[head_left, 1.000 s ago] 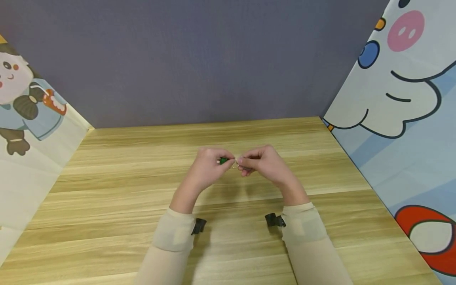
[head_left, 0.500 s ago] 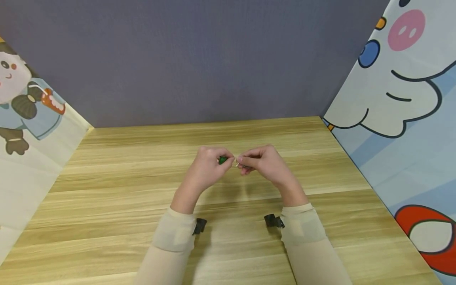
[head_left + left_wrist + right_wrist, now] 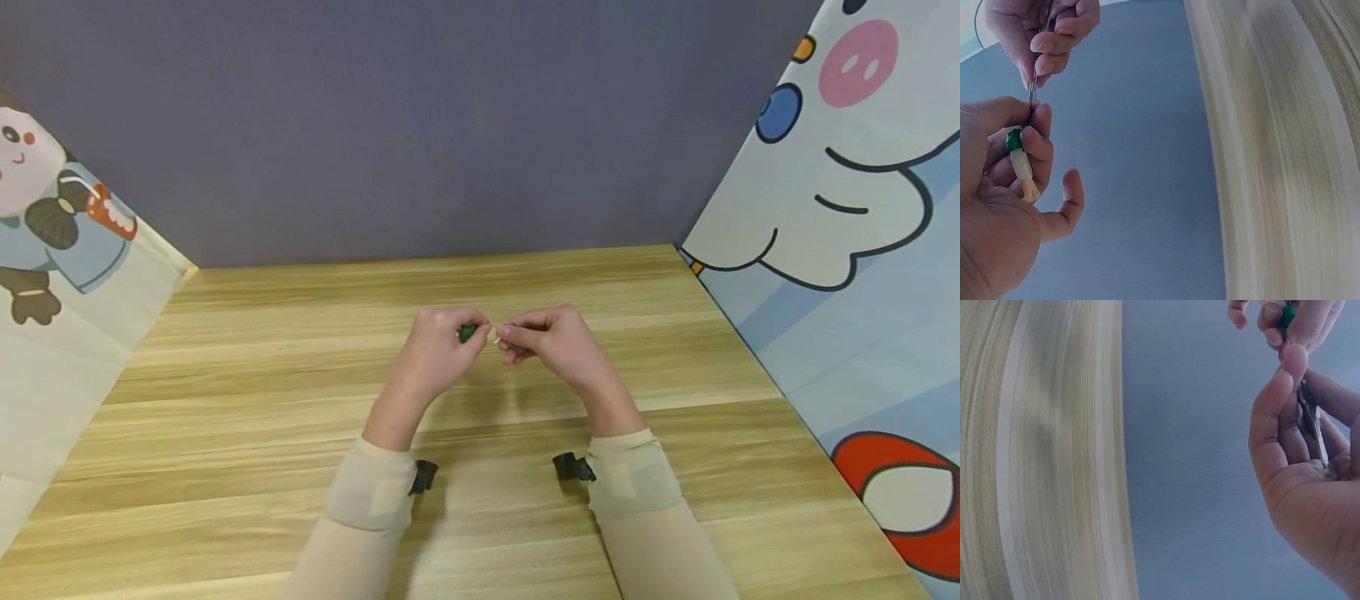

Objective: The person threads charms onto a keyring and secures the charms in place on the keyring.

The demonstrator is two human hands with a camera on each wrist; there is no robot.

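In the middle of the head view, both hands meet fingertip to fingertip above the table. My left hand pinches a thin metal key ring, seen edge-on in the left wrist view. A small charm, green at the top, then white and pale orange, hangs from it against the curled left fingers. My right hand pinches the opposite side of the ring. Along the right palm lies a slim metal key with a dark upper part, partly hidden by the fingers.
The wood-grain table spreads beneath both forearms. A grey-blue wall rises behind it. Cartoon-printed panels flank the table on both sides. Each wrist carries a small black camera mount.
The left fingertips have drawn slightly left and up, widening the small gap to the right fingertips. Ring and green charm have shifted up a little with them. Both hands keep their pinch.
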